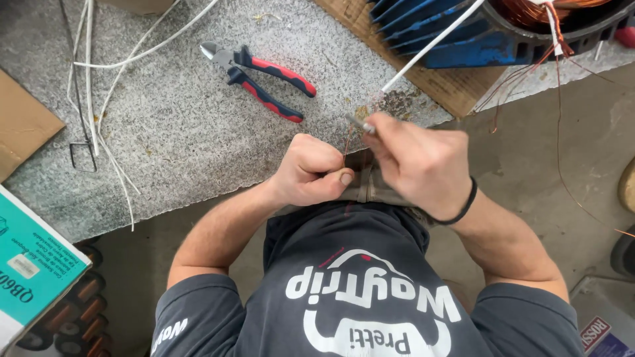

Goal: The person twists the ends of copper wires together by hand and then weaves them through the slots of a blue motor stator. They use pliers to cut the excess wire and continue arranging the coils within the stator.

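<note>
At the desk's (185,125) near edge, the left hand (311,173) is fisted, pinching thin copper wire (346,142) between thumb and finger. Just beside it, the right hand (417,162) is closed around a small metal tool (360,123) whose tip meets the wire; a white sleeve (430,46) runs from there toward the blue motor (463,30) at the far right corner. This looks like stripping or cleaning the wire end; it calls for steady tension. Pliers (264,79) lie further back, untouched.

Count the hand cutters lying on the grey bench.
1: the red-and-blue-handled side cutters lie on the grey speckled bench, beyond the left hand and left of the right hand. More may be hidden outside the picture.
</note>
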